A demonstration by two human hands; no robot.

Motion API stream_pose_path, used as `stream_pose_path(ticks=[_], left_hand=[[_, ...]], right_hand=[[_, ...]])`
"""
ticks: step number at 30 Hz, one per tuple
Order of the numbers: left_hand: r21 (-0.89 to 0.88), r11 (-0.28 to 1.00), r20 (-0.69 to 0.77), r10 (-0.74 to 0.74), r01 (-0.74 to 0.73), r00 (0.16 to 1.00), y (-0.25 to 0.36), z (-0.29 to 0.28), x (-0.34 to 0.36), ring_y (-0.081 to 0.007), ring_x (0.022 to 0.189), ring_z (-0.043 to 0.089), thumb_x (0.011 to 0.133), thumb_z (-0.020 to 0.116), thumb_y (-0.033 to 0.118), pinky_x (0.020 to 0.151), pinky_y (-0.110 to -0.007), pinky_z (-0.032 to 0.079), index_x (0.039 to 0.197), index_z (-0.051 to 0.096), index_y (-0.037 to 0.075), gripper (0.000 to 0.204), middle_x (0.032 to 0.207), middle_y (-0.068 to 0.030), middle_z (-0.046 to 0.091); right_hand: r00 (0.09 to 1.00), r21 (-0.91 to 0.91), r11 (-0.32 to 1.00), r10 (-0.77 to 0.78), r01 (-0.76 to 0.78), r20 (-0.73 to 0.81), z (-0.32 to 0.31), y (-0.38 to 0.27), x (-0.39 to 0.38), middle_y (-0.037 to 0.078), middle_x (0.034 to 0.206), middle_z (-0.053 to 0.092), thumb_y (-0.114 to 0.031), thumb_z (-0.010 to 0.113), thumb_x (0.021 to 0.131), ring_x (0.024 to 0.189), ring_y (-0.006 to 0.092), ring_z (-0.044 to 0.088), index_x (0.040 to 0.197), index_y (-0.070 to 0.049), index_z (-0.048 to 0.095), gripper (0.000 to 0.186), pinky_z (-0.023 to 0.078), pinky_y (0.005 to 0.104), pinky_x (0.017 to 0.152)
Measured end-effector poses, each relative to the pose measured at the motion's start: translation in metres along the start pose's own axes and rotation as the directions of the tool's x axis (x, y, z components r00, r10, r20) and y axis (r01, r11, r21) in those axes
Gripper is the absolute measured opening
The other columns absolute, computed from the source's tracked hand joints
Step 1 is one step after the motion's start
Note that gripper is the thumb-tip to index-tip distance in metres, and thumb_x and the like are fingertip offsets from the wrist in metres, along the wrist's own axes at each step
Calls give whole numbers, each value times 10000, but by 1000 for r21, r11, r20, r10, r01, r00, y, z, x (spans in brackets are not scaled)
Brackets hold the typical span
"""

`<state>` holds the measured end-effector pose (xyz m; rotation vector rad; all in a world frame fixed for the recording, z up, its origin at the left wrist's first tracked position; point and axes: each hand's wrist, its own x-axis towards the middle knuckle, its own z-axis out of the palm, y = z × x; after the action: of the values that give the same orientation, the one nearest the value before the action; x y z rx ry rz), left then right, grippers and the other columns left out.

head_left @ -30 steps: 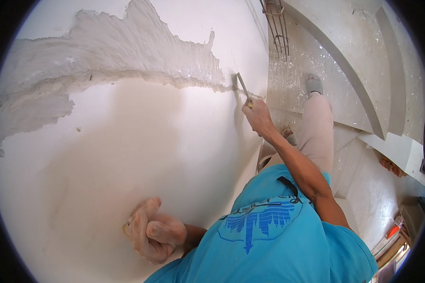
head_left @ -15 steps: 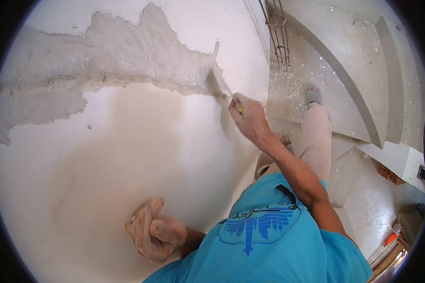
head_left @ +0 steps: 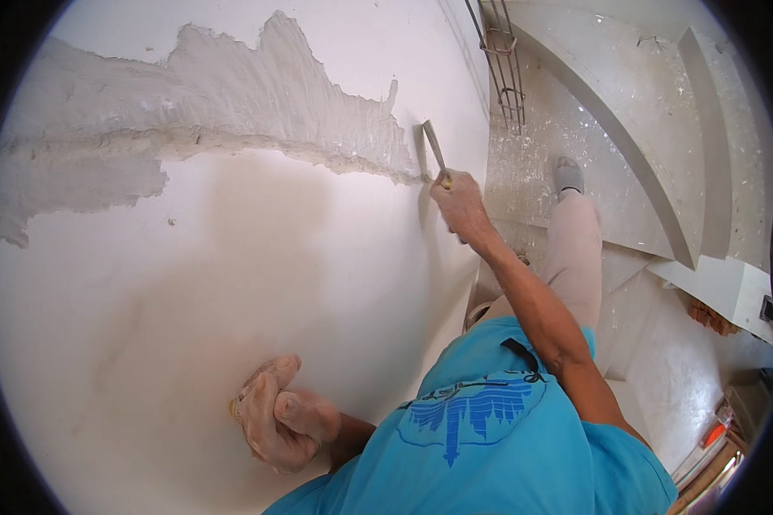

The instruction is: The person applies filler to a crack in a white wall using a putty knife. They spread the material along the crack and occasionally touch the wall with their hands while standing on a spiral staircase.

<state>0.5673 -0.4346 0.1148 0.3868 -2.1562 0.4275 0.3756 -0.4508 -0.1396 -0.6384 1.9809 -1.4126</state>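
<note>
Closed around the handle, the right hand point(head_left: 460, 204) presses a putty knife point(head_left: 433, 148) to the rough plaster patch's point(head_left: 232, 112) edge; light, stiff-handled, thin flexing blade, while the left hand point(head_left: 276, 416) rests open on the wall point(head_left: 232, 283)

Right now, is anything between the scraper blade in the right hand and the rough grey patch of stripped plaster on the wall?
Nothing visible. The right hand holds the flat metal scraper with its blade right at the edge of the rough grey stripped patch. The left hand rests lower on the smooth white wall, well apart.
</note>
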Motion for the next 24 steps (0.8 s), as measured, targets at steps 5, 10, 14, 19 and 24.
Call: stream_pose_path(ticks=[5, 10, 14, 19, 24], left_hand=[[-26, 1000, 42, 11, -10, 999, -4, -2, -1, -210, 491, 571, 993, 466, 81, 484, -320, 474, 919, 579, -77, 207, 632, -157, 648], [5, 1000, 7, 20, -20, 1000, -4, 0, 3, -226, 526, 592, 1005, 459, 125, 488, -315, 483, 955, 581, -50, 219, 686, -141, 671], [-7, 1000, 83, -16, 16, 996, -1, -2, 12, -229, 539, 601, 999, 474, 119, 492, -315, 489, 967, 583, -37, 193, 712, -135, 679], [-32, 997, 153, -68, 74, 986, 4, 1, 14, -230, 548, 610, 988, 495, 109, 491, -312, 497, 982, 588, -27, 165, 734, -129, 686], [-92, 996, 110, -5, 15, 994, -4, 0, 15, -218, 532, 617, 969, 521, 86, 469, -296, 503, 1000, 597, -47, 157, 713, -130, 675]], right_hand=[[990, 105, 984, -142, 144, -18, -7, -29, -21, 272, 768, 631, -147, 577, 872, 760, 449, 633, 889, 23, 611, 174, 498, 497, 698], [901, 236, 881, 350, -409, 255, -8, -7, -8, 270, 775, 628, -149, 577, 872, 774, 454, 624, 912, 14, 609, 172, 494, 484, 698], [999, 115, 993, 15, -20, 41, -1, 5, -11, 258, 746, 622, -162, 568, 879, 758, 442, 630, 906, 12, 616, 183, 487, 478, 680], [1000, 34, 999, -25, 25, -7, 10, 35, -3, 254, 734, 624, -148, 563, 865, 747, 446, 636, 881, 29, 619, 187, 476, 491, 683], [994, 2, 994, 110, -110, 11, 7, 63, -2, 263, 798, 624, -104, 562, 848, 753, 430, 633, 1135, 28, 568, 316, 480, 487, 709]])
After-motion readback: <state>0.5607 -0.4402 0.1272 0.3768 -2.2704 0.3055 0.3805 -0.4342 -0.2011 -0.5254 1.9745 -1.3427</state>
